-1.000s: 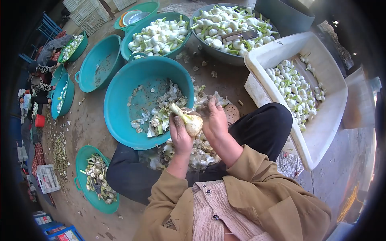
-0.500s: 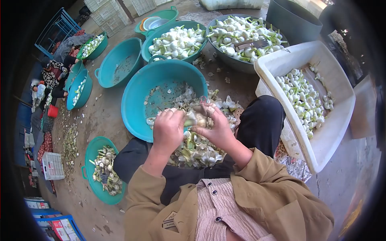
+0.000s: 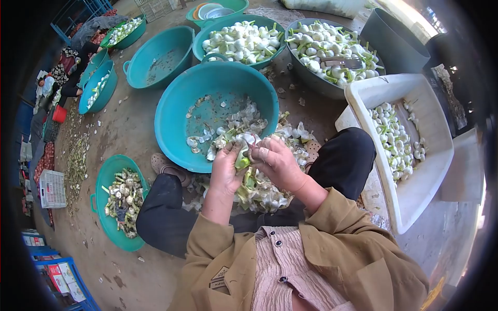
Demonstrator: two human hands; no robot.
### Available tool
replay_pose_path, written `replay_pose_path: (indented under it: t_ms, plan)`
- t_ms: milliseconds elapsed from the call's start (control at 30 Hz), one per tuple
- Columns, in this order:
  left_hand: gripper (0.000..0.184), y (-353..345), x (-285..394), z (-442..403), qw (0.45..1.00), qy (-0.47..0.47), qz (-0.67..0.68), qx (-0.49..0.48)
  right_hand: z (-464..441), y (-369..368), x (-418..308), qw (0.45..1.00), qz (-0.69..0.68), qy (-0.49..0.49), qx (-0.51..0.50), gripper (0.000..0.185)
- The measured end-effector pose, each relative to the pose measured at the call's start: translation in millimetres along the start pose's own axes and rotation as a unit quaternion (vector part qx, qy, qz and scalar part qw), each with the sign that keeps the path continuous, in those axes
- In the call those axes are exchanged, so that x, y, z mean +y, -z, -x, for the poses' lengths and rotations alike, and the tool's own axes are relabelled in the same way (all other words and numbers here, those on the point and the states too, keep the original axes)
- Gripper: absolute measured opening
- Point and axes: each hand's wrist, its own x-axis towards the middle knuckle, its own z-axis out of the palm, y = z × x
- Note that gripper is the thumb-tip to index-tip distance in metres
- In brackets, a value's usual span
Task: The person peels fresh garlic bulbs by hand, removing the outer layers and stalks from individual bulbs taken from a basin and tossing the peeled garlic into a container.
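My left hand (image 3: pixel 226 170) is closed around a garlic bulb (image 3: pixel 243 159) whose green stem end points down towards me. My right hand (image 3: pixel 279 163) meets it from the other side, fingers pinched at the bulb's skin; a thin reddish thing shows by its fingertips, too small to name. Both hands are over a heap of peeled garlic skins (image 3: pixel 262 189) between my knees. Just beyond them stands a large teal basin (image 3: pixel 174 111) with loose skins inside. At my left a green basin (image 3: pixel 106 176) holds unpeeled garlic bulbs (image 3: pixel 124 199).
On my right, a tilted white tub (image 3: pixel 358 106) holds peeled garlic (image 3: pixel 389 137). Farther off, a teal basin (image 3: pixel 199 49) and a grey basin (image 3: pixel 295 65) are heaped with white bulbs. Another person (image 3: pixel 78 62) sits at far left near more basins. A white crate (image 3: pixel 53 189) stands at left.
My view has shifted, so the basins sit differently in it. The garlic bulb has turned from lying sideways between my hands to stem end down, and my hands are closer together.
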Motion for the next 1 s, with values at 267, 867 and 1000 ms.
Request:
replay_pose_path:
  t_ms: [267, 867, 1000]
  plan:
    - [0.016, 30.5, 11.0, -6.7, 0.998, 0.020, 0.061, 0.014, -21.0, -18.7, 1.5, 0.991, 0.026, 0.029, -0.129, 0.040]
    - [0.026, 0.8, 48.0, -1.4, 0.600, -0.489, -0.632, -0.029, -26.2, -19.8, 20.5, 0.856, -0.357, -0.337, 0.160, 0.022]
    - [0.026, 5.7, 26.1, -7.8, 0.572, -0.486, -0.655, -0.081, -16.2, -18.5, 28.5, 0.900, -0.314, -0.279, 0.118, 0.018]
